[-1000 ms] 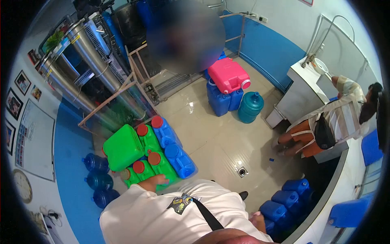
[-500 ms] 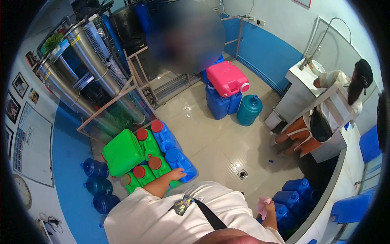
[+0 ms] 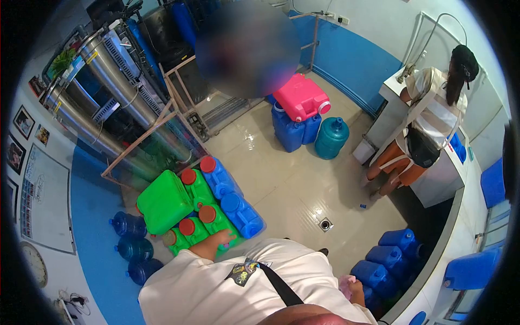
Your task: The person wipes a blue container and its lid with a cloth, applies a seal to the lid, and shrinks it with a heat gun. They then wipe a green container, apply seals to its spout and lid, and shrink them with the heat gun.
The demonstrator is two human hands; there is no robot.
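Observation:
My left hand [image 3: 222, 238] is low over the green jugs at the lower left, its fingers apart and nothing seen in them. Just above it is a green jug with a red cap [image 3: 214, 218]. Beside that jug, a blue jug [image 3: 242, 216] stands to the right. A large green container [image 3: 164, 201] lies among several capped jugs there. My right hand [image 3: 356, 292] is down by my side, closed on a pink cloth [image 3: 345, 285], close to several blue jugs [image 3: 377, 275].
A pink jug [image 3: 302, 97] rests on blue jugs [image 3: 288, 130] beside a round teal bottle [image 3: 331, 138]. At the right, a person [image 3: 433, 108] stands at a sink counter [image 3: 398, 86]. Steel tanks [image 3: 116, 81] stand inside a frame. A drain [image 3: 325, 224] is in the tiled floor.
My left hand has moved from the blue jug leftward to the green jugs. My right hand has lowered slightly with the pink cloth. The person at the counter has shifted left and straightened.

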